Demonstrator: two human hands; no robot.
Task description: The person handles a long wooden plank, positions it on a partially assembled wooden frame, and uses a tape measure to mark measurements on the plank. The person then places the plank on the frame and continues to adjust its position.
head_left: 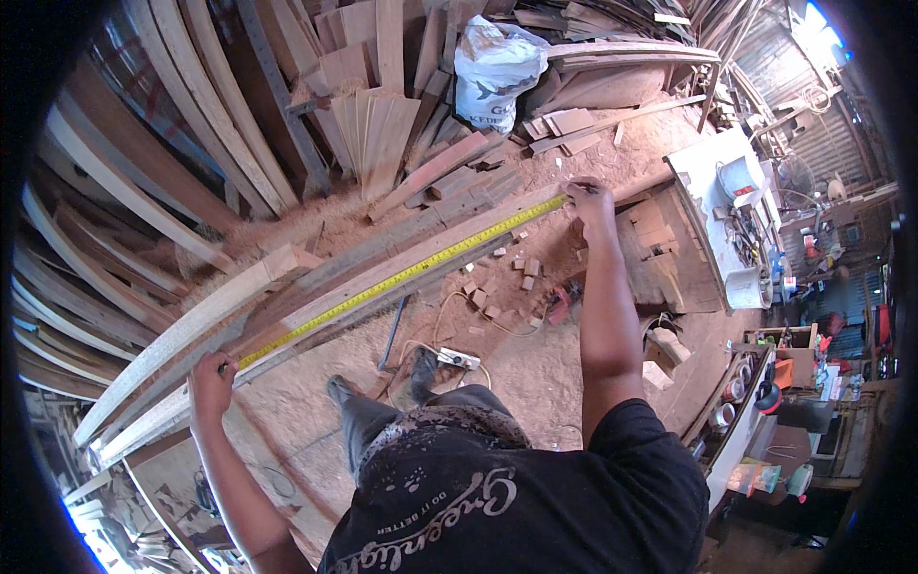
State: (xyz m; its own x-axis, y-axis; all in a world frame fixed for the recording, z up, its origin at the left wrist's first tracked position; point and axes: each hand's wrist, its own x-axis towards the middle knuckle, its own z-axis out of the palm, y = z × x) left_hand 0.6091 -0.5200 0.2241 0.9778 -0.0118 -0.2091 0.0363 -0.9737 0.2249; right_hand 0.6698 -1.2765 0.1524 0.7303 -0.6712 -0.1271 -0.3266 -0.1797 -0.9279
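Observation:
A yellow tape measure [411, 271] is stretched taut along a long wooden board [382, 267], running from lower left to upper right. My left hand [210, 387] is closed at the tape's near left end, with a small dark thing showing by the fingers. At the far right end, my right hand [588, 203] is closed on the tape, its fingers against the board. Something thin and dark also shows there, too small to name. Both arms are spread wide, and the tape's case cannot be made out.
Curved planks [163, 206] lean in rows at the left. Beyond the board lie wood offcuts [459, 182] and a white sack [497, 77]. Small blocks [483, 297], a cord and a power strip [459, 359] lie near my feet. A cluttered worktable [703, 163] stands at the right.

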